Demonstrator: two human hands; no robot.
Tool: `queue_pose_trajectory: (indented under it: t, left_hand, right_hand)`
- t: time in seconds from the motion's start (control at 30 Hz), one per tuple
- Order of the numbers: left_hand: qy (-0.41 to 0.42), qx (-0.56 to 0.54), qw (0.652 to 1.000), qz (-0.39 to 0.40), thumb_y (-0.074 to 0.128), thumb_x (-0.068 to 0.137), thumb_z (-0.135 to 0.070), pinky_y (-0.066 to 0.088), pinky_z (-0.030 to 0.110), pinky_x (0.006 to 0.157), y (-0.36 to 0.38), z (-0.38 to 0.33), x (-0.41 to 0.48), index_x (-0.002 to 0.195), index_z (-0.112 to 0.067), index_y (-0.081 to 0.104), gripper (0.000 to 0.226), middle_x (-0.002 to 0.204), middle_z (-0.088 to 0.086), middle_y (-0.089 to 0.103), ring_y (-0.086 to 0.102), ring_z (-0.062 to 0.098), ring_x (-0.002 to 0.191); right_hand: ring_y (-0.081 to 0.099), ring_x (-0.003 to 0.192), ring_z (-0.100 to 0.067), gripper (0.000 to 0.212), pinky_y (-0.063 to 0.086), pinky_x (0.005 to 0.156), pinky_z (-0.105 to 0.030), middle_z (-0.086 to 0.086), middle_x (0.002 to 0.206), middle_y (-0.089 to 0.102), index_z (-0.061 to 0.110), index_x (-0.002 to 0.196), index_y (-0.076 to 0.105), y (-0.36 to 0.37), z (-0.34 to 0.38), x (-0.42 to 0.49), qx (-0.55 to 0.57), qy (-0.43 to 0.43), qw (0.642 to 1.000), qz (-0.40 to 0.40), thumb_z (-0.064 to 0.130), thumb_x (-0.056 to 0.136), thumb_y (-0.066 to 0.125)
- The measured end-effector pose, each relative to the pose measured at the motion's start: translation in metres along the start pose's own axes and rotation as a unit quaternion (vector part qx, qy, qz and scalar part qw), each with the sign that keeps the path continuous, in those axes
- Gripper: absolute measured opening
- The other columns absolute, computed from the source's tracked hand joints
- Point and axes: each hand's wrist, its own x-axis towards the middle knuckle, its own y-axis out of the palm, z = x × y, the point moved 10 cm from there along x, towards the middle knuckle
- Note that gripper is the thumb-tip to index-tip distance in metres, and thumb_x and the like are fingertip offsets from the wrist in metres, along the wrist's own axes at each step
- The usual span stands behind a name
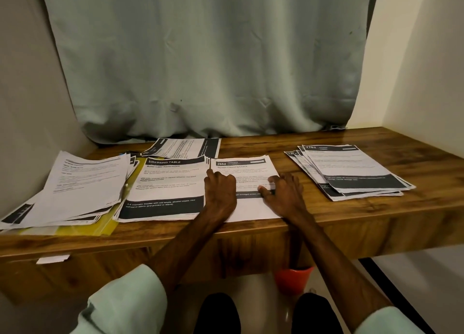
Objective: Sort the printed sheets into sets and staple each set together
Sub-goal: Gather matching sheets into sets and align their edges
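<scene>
We see a flat yellow plastic folder (82, 229) lying under the loose pile of white printed sheets (82, 183) at the left, and an orange-red plastic cup (292, 279) below the edge of the brown wooden table (326, 215) (we cannot see inside it). On the table, in front of a pale green curtain (208, 57), the left hand (220, 192) rests with bent fingers and the right hand (285, 192) lies flat and spread. Both are on the white dark-banded sheet headed "Screen Cleaning Check" (247, 169), neither gripping it, between the "Dressing Table" stack (165, 183) and a fanned pile (351, 173) at the right. The small print is too blurred to read.
</scene>
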Motion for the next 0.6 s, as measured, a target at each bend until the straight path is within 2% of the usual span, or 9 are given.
queue_pose_trajectory:
  t: [0.13,0.23,0.3,0.37,0.43,0.53,0.6]
  left_hand:
    - [0.054,-0.044,0.997,0.024,0.053,0.102,-0.012,0.037,0.044,0.11,0.0,-0.028,0.0,0.126,-0.006,0.059,0.025,0.137,0.018,0.058,0.039,0.039,0.137]
    - [0.095,-0.088,0.991,0.046,0.063,0.097,-0.01,0.047,0.042,0.1,-0.005,-0.057,0.004,0.123,-0.005,0.061,0.027,0.132,0.016,0.061,0.049,0.034,0.126]
    - [0.115,-0.112,0.985,0.058,0.07,0.093,-0.012,0.052,0.042,0.097,-0.008,-0.074,0.011,0.123,-0.006,0.062,0.032,0.129,0.016,0.063,0.055,0.033,0.12]
    - [0.13,-0.13,0.981,0.063,0.074,0.09,-0.018,0.052,0.044,0.096,-0.012,-0.09,0.019,0.124,-0.008,0.063,0.037,0.129,0.016,0.064,0.057,0.034,0.12]
    - [0.136,-0.15,0.977,0.062,0.077,0.087,-0.024,0.052,0.042,0.093,-0.017,-0.103,0.026,0.122,-0.009,0.065,0.039,0.127,0.015,0.064,0.058,0.035,0.119]
    - [0.124,-0.154,0.979,0.044,0.069,0.093,-0.025,0.049,0.042,0.091,-0.018,-0.116,0.049,0.118,-0.011,0.064,0.029,0.127,0.015,0.062,0.057,0.036,0.119]
    - [0.109,-0.164,0.98,0.024,0.066,0.096,-0.031,0.049,0.043,0.092,-0.023,-0.122,0.068,0.116,-0.012,0.062,0.028,0.125,0.015,0.062,0.057,0.036,0.118]
  right_hand:
    - [0.034,0.141,-0.033,0.055,0.029,0.115,-0.048,-0.014,0.151,0.044,0.017,0.138,0.058,-0.003,0.004,-0.003,-0.007,-0.003,1.0,0.003,0.052,0.096,0.06]
    - [0.039,0.138,-0.033,0.05,0.031,0.113,-0.048,-0.012,0.147,0.049,0.017,0.137,0.06,-0.005,0.004,-0.005,0.009,-0.001,1.0,0.0,0.046,0.097,0.06]
    - [0.046,0.134,-0.031,0.041,0.036,0.112,-0.049,-0.01,0.142,0.055,0.016,0.134,0.063,-0.009,-0.003,-0.002,0.071,0.007,0.997,-0.022,0.035,0.098,0.061]
    - [0.052,0.131,-0.027,0.034,0.041,0.111,-0.052,-0.007,0.138,0.06,0.015,0.133,0.063,-0.015,-0.016,0.0,0.179,0.035,0.981,-0.059,0.024,0.1,0.059]
    - [0.06,0.123,-0.023,0.031,0.05,0.106,-0.046,-0.005,0.134,0.065,0.014,0.131,0.065,-0.018,-0.028,0.003,0.277,0.075,0.956,-0.07,0.013,0.101,0.055]
    - [0.067,0.098,-0.014,0.027,0.055,0.081,-0.03,0.0,0.111,0.074,0.019,0.109,0.074,-0.018,-0.041,0.014,0.373,0.113,0.92,-0.04,0.008,0.099,0.051]
    - [0.066,0.098,-0.012,0.024,0.054,0.085,-0.029,0.005,0.108,0.073,0.023,0.104,0.074,-0.034,-0.054,0.027,0.382,0.123,0.914,-0.054,0.009,0.098,0.056]
